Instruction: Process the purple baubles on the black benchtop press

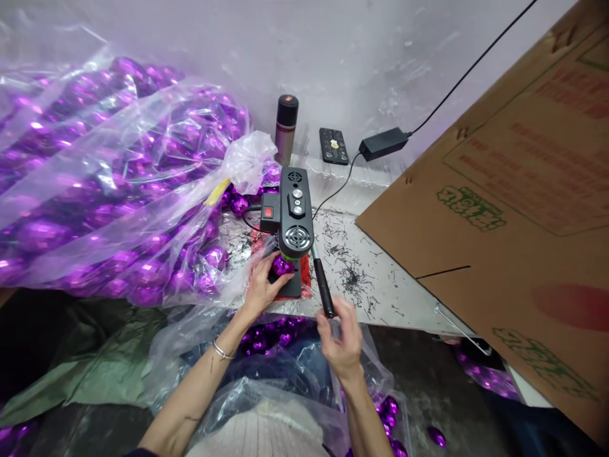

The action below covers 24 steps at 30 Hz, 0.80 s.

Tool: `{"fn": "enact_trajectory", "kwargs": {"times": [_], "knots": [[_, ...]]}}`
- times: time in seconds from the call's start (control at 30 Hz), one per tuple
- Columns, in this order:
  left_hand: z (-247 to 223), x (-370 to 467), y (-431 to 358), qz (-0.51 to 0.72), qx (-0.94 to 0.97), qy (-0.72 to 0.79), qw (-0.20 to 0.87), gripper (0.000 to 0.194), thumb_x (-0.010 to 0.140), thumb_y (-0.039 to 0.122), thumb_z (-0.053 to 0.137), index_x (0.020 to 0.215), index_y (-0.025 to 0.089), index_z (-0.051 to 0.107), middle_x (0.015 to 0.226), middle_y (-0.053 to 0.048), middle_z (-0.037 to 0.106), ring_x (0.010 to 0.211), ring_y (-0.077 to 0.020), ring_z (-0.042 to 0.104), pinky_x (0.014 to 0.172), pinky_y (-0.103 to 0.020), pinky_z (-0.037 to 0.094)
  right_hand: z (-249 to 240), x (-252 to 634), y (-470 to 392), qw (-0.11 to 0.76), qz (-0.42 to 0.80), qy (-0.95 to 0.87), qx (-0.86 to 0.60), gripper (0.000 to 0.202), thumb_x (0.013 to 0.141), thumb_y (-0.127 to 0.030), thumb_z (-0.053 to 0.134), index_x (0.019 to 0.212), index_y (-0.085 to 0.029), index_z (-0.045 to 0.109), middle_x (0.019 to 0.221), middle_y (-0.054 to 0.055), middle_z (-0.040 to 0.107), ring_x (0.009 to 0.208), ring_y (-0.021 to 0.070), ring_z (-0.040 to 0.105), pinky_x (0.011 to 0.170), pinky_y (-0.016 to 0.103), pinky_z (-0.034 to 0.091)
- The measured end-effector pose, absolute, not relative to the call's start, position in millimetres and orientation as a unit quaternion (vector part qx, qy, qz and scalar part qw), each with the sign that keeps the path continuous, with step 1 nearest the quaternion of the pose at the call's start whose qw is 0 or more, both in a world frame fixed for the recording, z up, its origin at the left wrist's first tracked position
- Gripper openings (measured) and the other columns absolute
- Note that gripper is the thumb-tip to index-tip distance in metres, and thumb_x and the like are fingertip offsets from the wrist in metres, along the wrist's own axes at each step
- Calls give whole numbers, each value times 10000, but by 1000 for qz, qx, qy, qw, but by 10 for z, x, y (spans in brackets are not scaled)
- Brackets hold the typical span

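My left hand (263,282) is closed around a shiny purple faceted ball (283,265), thumb on one side and fingers on the other. It holds the ball beneath the head of a small black press-like machine (295,212), whose top carries silver buttons and round grilles. At the end of the machine's black lever handle (323,289) is my right hand (341,336), slightly blurred. Its thumb and fingers are bent but apart, with the lever's tip between them; I cannot tell whether they touch it. Under the machine lies a red sheet (306,279).
A clear bag of purple balls (143,209) fills the left side. Behind the machine are a bottle (287,127), a phone (333,146) and a power adapter (383,144). Small dark bits (352,278) litter the table. A large cardboard box (504,209) leans in from the right.
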<state>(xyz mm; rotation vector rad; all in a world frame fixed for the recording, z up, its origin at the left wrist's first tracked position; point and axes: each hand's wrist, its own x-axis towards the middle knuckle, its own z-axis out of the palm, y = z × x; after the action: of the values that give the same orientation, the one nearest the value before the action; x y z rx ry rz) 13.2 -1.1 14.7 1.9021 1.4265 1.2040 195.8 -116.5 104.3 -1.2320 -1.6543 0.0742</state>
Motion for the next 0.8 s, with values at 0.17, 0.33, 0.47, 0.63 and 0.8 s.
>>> {"fn": "enact_trajectory", "kwargs": {"times": [0.17,0.33,0.47,0.63,0.8], "knots": [[132,131,-17,435,694,513,256,610,889,476,856,1411,227,661,1346,-149,772,1297,-356,716,1145,-540,548,1490,1965,-794,555,-92,-706,-430,695,996,-404,735,1616,-279,449,1338,139,677,953,204,736,739,356,676],[142,157,-47,441,689,511,265,593,908,491,833,1415,237,660,1351,-145,766,1276,-349,727,1110,-527,580,1691,1850,-581,505,-72,-770,-384,277,1065,-368,610,1314,-261,667,990,52,784,841,185,755,693,317,612],[114,191,-62,445,685,516,257,586,890,474,858,1396,244,671,1325,-142,774,1255,-352,735,1093,-523,591,1552,1740,-541,531,-60,-746,-397,272,1101,-270,461,896,-242,638,742,12,684,624,137,613,593,294,471],[95,211,-80,458,692,506,234,598,886,470,871,1394,231,664,1327,-145,775,1251,-347,741,1085,-513,595,1209,1626,-509,574,-99,-716,-384,365,1121,-267,374,778,-258,500,672,0,584,569,139,493,565,311,376],[113,212,-94,457,696,504,229,594,901,477,857,1403,233,655,1323,-145,776,1238,-344,746,1068,-504,599,986,1614,-487,606,-102,-692,-378,365,1123,-277,372,783,-262,505,659,-1,582,577,157,506,580,340,374]]}}
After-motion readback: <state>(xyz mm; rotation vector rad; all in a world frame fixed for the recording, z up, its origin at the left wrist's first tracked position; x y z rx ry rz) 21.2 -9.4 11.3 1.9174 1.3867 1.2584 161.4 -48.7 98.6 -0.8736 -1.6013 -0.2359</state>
